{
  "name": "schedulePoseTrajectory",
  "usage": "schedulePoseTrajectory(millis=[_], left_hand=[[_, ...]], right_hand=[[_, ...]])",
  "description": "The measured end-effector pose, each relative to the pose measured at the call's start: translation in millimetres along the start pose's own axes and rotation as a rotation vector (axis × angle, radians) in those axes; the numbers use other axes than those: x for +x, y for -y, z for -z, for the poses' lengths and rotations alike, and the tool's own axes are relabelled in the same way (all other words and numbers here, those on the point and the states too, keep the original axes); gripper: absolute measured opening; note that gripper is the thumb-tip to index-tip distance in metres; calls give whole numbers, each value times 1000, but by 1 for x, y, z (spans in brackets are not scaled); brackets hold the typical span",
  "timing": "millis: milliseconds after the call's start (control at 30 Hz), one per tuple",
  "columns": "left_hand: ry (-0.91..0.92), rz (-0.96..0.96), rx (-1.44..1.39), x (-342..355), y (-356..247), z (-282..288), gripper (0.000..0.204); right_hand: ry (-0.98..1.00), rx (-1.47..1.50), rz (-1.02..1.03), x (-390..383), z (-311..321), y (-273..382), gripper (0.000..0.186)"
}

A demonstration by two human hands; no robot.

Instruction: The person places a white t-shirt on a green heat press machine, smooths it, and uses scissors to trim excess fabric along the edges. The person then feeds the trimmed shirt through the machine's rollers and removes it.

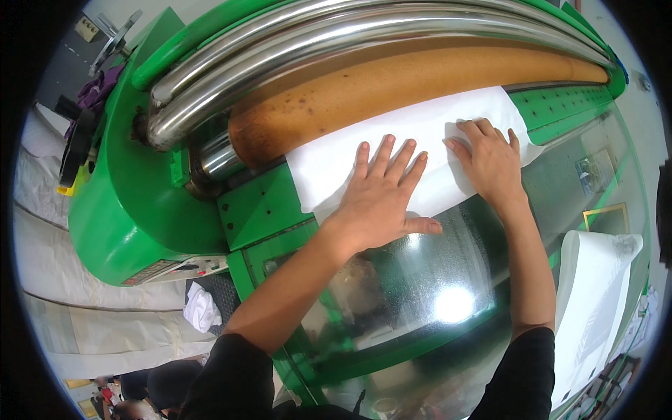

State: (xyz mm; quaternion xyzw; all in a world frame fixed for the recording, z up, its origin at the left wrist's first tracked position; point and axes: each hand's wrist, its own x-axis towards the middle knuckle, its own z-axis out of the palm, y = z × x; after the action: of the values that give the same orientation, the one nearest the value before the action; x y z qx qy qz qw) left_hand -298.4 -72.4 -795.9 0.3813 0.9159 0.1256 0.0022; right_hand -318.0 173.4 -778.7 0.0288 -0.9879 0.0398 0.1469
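A white sheet of fabric or paper (420, 133) lies on the green feed ledge, its far edge against a tan padded roller (392, 80). My left hand (381, 189) rests flat on the sheet's near left part, fingers spread and thumb out to the right over the glossy table. Farther right, my right hand (490, 157) presses on the sheet with fingertips down and fingers a little bent and apart. Neither hand grips anything. The sheet's right corner curls up slightly beyond my right hand.
Polished steel rollers (350, 42) run behind the tan one. A green machine housing (140, 203) stands at the left. Before me is a reflective clear-topped table (420, 294). White sheets (595, 301) lie at its right. A crumpled white cloth (201, 308) sits lower left.
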Motion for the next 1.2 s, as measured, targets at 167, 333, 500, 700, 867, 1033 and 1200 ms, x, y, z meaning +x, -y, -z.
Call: schedulePoseTrajectory(millis=[167,333,500,700,867,1033,1200], left_hand=[[56,15,25,3,1,3,116],[31,20,70,8,0,2,116],[40,52,32,10,-4,6,104],[51,20,54,8,-2,1,105],[88,-14,85,5,0,-2,106],[75,-15,93,4,0,-2,110],[74,29,101,7,-2,-2,119]], right_hand=[[5,-18,-9,-1,-6,-1,43],[13,-67,48,-4,-11,-6,31],[-46,-34,96,-5,-19,-11,29],[-289,4,313,-1,-34,-12,32],[-56,120,261,-4,-27,-15,35],[-93,151,253,-3,-23,-8,37],[-38,172,240,-4,-22,-9,40]])
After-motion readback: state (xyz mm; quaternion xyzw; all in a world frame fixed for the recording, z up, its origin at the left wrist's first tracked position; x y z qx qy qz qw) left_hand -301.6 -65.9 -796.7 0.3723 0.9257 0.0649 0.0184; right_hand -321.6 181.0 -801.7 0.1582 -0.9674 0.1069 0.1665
